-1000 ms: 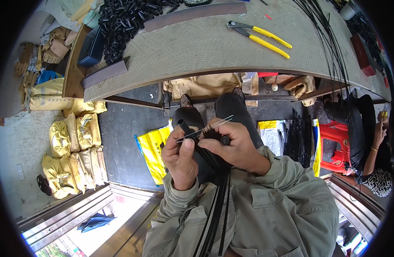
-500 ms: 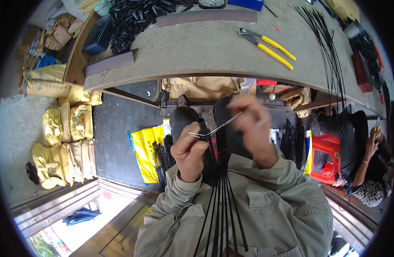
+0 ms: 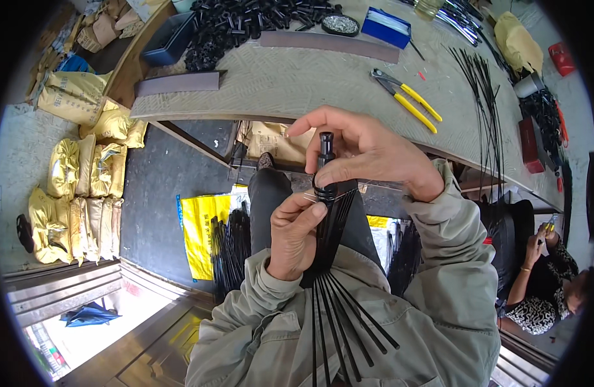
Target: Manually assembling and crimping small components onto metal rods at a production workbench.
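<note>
An umbrella frame (image 3: 328,244) stands against my lap, its black ribs (image 3: 339,303) fanning down over my jacket. At its upper end are a ringed black hub (image 3: 325,192) and a black tube (image 3: 326,147) pointing up. My left hand (image 3: 294,233) is closed round the frame just below the hub, thumb pressed on it. Thin silvery wire shows beside that thumb. Above it, my right hand (image 3: 368,151) grips the hub's upper part, with its thumb across the front and its index finger stretched past the tube. Some of its fingers are hidden behind the tube.
On the bench (image 3: 258,80) lie yellow-handled pliers (image 3: 410,103), a heap of black plastic parts (image 3: 239,29), a blue box (image 3: 385,27) and loose ribs (image 3: 487,109). Bundled ribs (image 3: 230,248) rest left of my leg. A co-worker (image 3: 542,277) sits at the right.
My right hand has come from the right, where it was blurred beside a stretched wire, to the hub. The frame now stands more upright in my left hand. My view has shifted.
</note>
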`<state>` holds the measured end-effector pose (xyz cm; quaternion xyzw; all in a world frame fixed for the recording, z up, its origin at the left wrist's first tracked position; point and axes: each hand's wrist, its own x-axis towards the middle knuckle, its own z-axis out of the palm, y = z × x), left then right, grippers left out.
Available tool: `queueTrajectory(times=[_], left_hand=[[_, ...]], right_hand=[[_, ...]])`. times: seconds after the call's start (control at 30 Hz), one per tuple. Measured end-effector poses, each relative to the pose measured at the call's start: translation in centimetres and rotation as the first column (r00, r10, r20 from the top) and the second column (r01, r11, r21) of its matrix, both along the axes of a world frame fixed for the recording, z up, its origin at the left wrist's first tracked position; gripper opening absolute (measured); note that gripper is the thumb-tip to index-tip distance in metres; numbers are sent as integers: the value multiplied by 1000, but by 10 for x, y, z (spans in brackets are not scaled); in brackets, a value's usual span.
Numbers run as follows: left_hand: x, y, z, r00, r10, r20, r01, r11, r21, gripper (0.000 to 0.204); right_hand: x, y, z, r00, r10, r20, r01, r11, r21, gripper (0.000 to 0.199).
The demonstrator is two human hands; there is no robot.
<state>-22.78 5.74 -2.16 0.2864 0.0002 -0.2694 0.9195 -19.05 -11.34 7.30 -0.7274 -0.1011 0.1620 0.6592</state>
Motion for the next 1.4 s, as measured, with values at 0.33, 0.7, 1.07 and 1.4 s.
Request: queueTrajectory(times=[0.33,0.7,1.07,1.4], left_hand=[[4,-2,2,1000,17,21,-18,996,86,26],[5,-3,-2,998,50,31,-54,989,137,31],[3,-9,3,997,62,-34,-59,994,97,40],[8,16,-30,996,50,75,-65,972,225,30]], right_hand=[[-1,-6,-13,997,-3,71,-1,999,49,46],[-1,-9,-22,986,3,169,-17,997,80,49],[-7,9,-12,828,1,561,283,863,-419,45],[-1,12,-46,752,-88,653,285,937,-203,43]])
